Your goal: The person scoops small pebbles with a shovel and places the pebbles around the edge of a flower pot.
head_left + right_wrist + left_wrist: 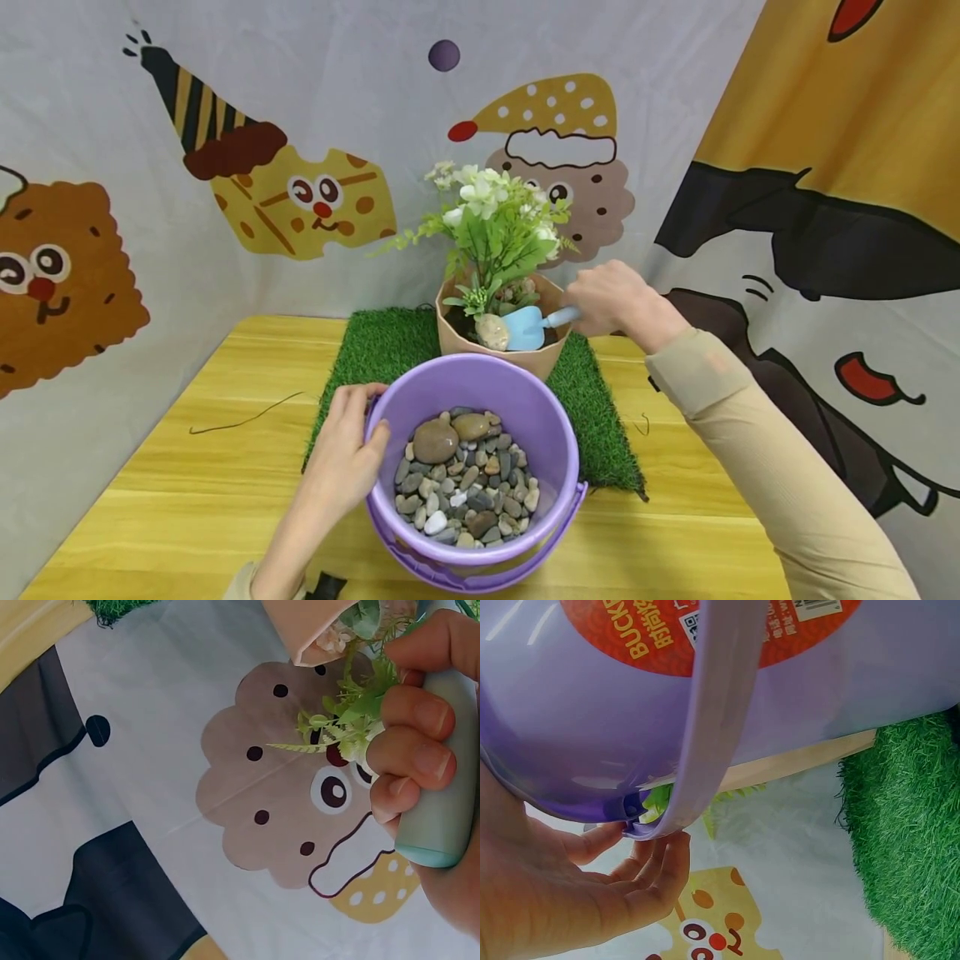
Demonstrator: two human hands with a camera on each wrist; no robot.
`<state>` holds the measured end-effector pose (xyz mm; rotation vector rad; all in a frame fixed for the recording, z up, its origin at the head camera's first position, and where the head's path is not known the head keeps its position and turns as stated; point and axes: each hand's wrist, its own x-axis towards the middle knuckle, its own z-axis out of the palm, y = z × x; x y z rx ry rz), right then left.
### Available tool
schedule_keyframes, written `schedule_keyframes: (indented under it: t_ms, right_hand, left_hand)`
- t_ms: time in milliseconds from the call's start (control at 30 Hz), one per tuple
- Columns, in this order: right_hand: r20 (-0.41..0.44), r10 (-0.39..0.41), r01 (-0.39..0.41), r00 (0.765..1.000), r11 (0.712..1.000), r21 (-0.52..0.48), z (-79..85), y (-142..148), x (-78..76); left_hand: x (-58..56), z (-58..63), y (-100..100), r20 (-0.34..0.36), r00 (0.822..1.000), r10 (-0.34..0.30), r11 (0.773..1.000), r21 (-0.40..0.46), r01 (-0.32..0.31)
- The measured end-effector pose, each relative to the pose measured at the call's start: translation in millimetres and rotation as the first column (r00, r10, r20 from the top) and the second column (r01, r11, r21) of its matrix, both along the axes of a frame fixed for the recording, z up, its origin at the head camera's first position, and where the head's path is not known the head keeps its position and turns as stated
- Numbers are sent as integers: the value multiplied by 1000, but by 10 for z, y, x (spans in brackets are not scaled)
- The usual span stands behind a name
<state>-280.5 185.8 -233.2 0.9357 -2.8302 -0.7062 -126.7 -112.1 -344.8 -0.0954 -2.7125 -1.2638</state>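
Printed backdrop cloth: behind both hands, with cartoon faces in party hats.
Wooden tabletop: below the two grips.
Green artificial-grass mat: on the tabletop, beyond the left hand and lower than the right hand.
Purple bucket: just right of the left hand, which holds it at the rim, fingers curled by the pivot of the bucket handle.
Tan planter: just left of the right hand, beyond the bucket.
White-flowered plant: in the planter, rising left of the right hand.
Light-blue trowel: its handle wrapped in the right hand's fingers, the blade pointing left from that fist, over the planter.
Pale stone: at the blade's tip, left of the right hand; whether it rests on the blade or soil I cannot tell.
Bigger brown stones: in the bucket, right of the left hand.
Pebbles: covering the bucket's bottom, right of the left hand's thumb.
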Motion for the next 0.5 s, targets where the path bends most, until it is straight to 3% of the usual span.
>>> schedule_keyframes:
  t_ms: [300,500]
  right_hand:
    - [-18,8,-7,1000,999,40,-30,-59,12]
    - [-83,34,-28,996,996,80,-41,-131,20]
  left_hand:
    - [-5,-1,2,6,1000,-3,1000,13,3]
    - [-6,-9,-3,4,1000,-1,1000,12,1]
